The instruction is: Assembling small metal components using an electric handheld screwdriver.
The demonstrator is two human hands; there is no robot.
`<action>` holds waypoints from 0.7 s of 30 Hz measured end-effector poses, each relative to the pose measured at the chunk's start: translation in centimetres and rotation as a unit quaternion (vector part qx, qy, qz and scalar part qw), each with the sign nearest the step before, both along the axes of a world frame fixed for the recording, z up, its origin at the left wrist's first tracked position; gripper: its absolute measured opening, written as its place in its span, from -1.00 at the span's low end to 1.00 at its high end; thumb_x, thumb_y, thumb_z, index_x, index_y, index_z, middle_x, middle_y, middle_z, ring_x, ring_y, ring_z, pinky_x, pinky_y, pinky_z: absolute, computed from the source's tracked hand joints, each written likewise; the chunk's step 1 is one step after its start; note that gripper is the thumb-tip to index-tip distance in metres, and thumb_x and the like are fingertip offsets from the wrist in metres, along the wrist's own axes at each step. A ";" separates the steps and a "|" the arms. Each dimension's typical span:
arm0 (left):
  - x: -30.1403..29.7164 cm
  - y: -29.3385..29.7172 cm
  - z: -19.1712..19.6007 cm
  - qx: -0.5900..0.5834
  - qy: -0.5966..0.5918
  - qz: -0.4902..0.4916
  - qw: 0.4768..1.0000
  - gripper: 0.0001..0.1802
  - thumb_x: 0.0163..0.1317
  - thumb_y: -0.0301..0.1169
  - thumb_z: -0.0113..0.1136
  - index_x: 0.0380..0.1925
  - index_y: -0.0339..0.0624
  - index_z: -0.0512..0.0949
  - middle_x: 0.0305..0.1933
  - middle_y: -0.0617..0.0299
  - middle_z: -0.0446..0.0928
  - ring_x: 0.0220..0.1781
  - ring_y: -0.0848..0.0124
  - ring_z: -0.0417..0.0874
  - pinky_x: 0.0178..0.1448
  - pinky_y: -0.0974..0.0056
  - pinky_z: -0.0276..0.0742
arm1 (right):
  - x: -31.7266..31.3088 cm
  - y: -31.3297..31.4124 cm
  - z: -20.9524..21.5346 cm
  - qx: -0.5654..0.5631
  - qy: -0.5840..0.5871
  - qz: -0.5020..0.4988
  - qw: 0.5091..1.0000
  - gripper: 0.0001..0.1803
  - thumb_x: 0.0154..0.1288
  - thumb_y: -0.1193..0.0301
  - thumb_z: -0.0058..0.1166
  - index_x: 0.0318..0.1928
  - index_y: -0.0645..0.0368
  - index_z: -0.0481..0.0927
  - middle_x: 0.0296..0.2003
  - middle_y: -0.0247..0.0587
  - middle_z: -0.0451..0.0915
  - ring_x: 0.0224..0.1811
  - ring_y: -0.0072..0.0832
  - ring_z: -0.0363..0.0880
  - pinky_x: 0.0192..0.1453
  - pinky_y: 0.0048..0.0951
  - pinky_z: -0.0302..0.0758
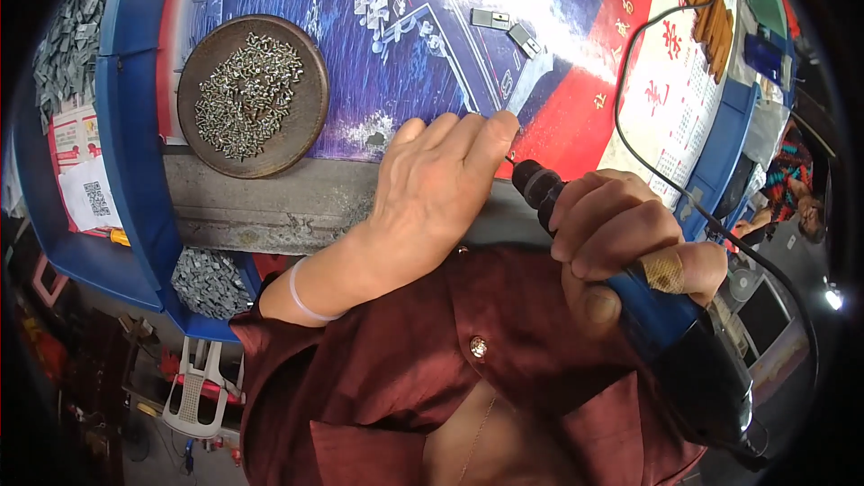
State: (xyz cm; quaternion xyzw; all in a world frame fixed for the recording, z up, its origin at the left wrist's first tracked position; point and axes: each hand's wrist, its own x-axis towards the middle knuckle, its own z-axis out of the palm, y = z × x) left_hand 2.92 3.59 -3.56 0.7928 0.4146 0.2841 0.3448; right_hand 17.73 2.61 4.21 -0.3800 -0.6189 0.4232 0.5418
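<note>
My right hand (625, 243) is wrapped round a corded electric screwdriver (693, 360) with a blue and black body. Its dark chuck and thin bit point left, the tip close to the fingers of my left hand (445, 171). Those fingers are bent and pressed together at the table's near edge; whatever they hold is hidden behind them. Left of that hand, a round brown dish (315, 117) holds a heap of small metal screws (247, 94). Beyond my hands, two small grey rectangular pieces (490, 19) lie apart on the printed table cover.
Blue bins with grey pieces (76, 45) stand along the left, another heap (209, 283) lower down. The screwdriver's black cord (619, 99) loops across the right side. Brown strips (711, 22) lie at the far right. A person (792, 184) is at the right rim; a white stool (202, 387) stands lower left.
</note>
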 end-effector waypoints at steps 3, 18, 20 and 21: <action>0.2 -0.1 0.1 0.011 0.003 0.008 1.000 -0.57 0.02 -0.57 0.08 -0.03 -0.24 0.38 -0.46 0.23 0.40 -0.41 0.30 0.45 -0.33 0.21 0.23 | -0.1 -0.2 0.1 0.001 0.015 -0.029 0.999 -0.64 0.23 0.38 0.20 -0.13 0.00 0.25 -0.51 -0.31 0.41 -0.61 -0.44 0.42 -0.53 -0.35 0.41; 0.2 0.3 1.3 -0.026 0.077 -0.025 0.996 -0.74 -0.05 -0.58 0.25 -0.31 -0.20 0.46 -0.34 0.11 0.44 -0.23 0.11 0.52 -0.18 0.10 0.37 | 3.3 0.0 1.5 -0.097 -0.066 -0.189 0.975 -0.48 0.08 0.60 0.25 0.03 0.19 0.32 -0.57 -0.28 0.51 -0.57 -0.60 0.45 -0.39 -0.58 0.43; 0.5 0.2 1.7 -0.026 0.096 -0.028 0.995 -0.75 -0.06 -0.57 0.26 -0.33 -0.21 0.45 -0.34 0.09 0.44 -0.23 0.09 0.52 -0.18 0.09 0.38 | 4.0 0.9 0.8 -0.143 -0.268 -0.197 0.932 -0.46 -0.03 0.45 0.40 -0.03 0.25 0.43 -0.44 -0.27 0.59 -0.46 -0.45 0.58 -0.35 -0.50 0.46; 0.5 0.3 1.7 -0.030 0.116 -0.029 0.992 -0.75 -0.06 -0.56 0.26 -0.35 -0.22 0.44 -0.34 0.07 0.43 -0.23 0.08 0.51 -0.17 0.08 0.38 | 3.9 1.3 0.3 -0.121 -0.363 -0.176 0.907 -0.44 -0.02 0.37 0.39 -0.02 0.25 0.42 -0.37 -0.17 0.60 -0.39 -0.31 0.61 -0.31 -0.41 0.48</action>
